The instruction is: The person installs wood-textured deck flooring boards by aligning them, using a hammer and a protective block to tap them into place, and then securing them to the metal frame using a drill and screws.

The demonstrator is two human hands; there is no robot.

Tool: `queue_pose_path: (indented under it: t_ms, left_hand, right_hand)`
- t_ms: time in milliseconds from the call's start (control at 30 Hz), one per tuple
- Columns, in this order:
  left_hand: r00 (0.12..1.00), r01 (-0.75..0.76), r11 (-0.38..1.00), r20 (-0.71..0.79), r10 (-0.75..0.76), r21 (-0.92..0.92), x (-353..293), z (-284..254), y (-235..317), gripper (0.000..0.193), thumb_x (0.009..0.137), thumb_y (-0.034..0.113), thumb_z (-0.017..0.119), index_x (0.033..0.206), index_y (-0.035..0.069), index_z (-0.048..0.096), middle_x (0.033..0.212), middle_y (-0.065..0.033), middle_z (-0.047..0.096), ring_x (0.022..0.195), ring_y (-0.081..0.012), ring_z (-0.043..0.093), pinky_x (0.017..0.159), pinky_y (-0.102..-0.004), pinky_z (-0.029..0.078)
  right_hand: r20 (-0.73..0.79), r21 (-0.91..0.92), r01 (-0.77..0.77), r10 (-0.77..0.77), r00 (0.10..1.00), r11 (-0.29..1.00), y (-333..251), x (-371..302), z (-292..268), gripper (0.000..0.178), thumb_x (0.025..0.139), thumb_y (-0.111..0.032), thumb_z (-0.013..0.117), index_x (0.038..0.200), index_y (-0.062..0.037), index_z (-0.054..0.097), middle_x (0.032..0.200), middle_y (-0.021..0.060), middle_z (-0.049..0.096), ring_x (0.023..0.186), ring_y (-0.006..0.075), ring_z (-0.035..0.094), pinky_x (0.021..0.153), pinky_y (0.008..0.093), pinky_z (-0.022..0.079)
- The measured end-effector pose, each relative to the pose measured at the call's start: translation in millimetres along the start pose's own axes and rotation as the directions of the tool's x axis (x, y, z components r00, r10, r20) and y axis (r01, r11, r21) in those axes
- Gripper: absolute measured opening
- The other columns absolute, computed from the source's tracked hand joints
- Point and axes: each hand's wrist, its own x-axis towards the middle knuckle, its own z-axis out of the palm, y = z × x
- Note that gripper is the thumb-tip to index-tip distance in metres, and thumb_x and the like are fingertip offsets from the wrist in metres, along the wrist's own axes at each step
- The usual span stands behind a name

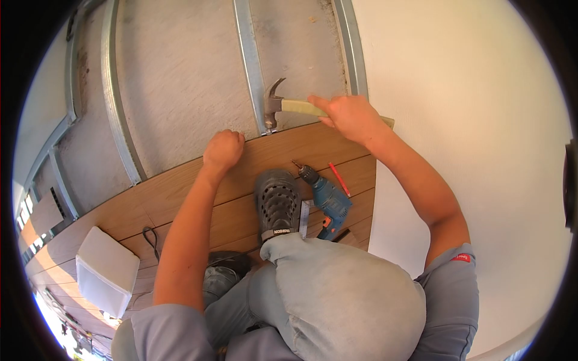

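Note:
My right hand (352,118) grips the pale yellow handle of a claw hammer (273,107), its index finger stretched along the handle. The hammer's face points down, at or just above a small metal clip (268,132) where a metal joist (247,48) meets the outer edge of the wooden decking (174,183). To the left, my left hand (224,149) rests closed near that same edge; its curled fingers hide whatever may be inside. One of my feet, in a black clog (277,201), stands on the boards between my arms.
On the boards right of my foot lie a blue power drill (330,201), a red pencil (339,180) and a partly hidden metal square (305,215). A white container (108,268) stands at left. Beyond the decking, metal joists span rough concrete (180,72). A white wall (463,132) bounds the right.

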Motion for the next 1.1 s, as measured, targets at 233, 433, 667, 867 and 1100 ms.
queue_pose_path:
  t_ms: [233, 433, 667, 867, 1100]
  left_hand:
    - [0.999, 0.039, 0.993, -0.031, -0.043, -0.116, -0.6, -7.9, 6.9, 0.038, 0.104, 0.029, 0.056, 0.093, -0.004, 0.07, 0.097, -0.0264, 0.07, 0.095, -0.0445, 0.067, 0.086, -0.0523, 0.054]
    - [0.969, 0.19, 0.731, 0.005, -0.247, -0.655, 15.8, -5.5, -27.1, 0.016, 0.102, 0.013, 0.056, 0.106, 0.0, 0.064, 0.095, -0.0141, 0.069, 0.086, -0.0246, 0.066, 0.075, -0.0385, 0.053]
    - [0.979, 0.179, 0.404, 0.125, -0.158, -0.897, 16.4, -15.9, -53.9, 0.019, 0.105, 0.0, 0.046, 0.115, -0.001, 0.063, 0.11, -0.0109, 0.071, 0.091, -0.0165, 0.068, 0.083, -0.0314, 0.059]
    - [0.967, 0.21, 0.24, 0.166, -0.192, -0.948, 8.2, -41.9, -25.2, 0.017, 0.105, 0.009, 0.061, 0.118, -0.002, 0.064, 0.114, -0.0155, 0.072, 0.093, -0.0215, 0.071, 0.088, -0.034, 0.061]
    - [0.96, 0.203, 0.196, 0.156, -0.233, -0.959, 5.8, -55.6, -22.2, 0.018, 0.1, 0.02, 0.073, 0.105, 0.003, 0.068, 0.088, -0.0059, 0.07, 0.074, -0.0137, 0.065, 0.068, -0.0266, 0.055]
  right_hand:
    - [0.024, 0.66, -0.526, 0.685, 0.728, 0.536, -42.4, -78.6, 92.8, 0.035, 0.095, -0.036, 0.072, 0.114, -0.0068, 0.065, 0.082, 0.0224, 0.071, 0.079, 0.0459, 0.069, 0.069, 0.0521, 0.054]
    - [0.119, 0.818, -0.552, 0.89, 0.439, 0.163, -61.9, -154.8, 184.3, 0.036, 0.096, -0.039, 0.072, 0.099, -0.0037, 0.065, 0.081, 0.0241, 0.07, 0.079, 0.0463, 0.069, 0.068, 0.0501, 0.052]
    - [0.109, 0.715, -0.673, 0.921, 0.374, 0.188, -46.5, -174.8, 187.6, 0.037, 0.097, -0.04, 0.071, 0.095, -0.0045, 0.062, 0.075, 0.0214, 0.069, 0.072, 0.0412, 0.069, 0.065, 0.0502, 0.053]
    - [-0.326, 0.366, -0.698, 0.787, 0.523, 0.615, -32.8, -210.3, 216.6, 0.039, 0.101, -0.043, 0.067, 0.099, -0.0042, 0.063, 0.086, 0.02, 0.07, 0.084, 0.0348, 0.071, 0.071, 0.0448, 0.055]
    - [0.396, 0.827, -0.523, 0.875, 0.278, -0.208, -121.5, -265.4, 262.9, 0.045, 0.102, -0.048, 0.065, 0.113, -0.0036, 0.066, 0.098, 0.0148, 0.074, 0.089, 0.0258, 0.071, 0.076, 0.0373, 0.053]
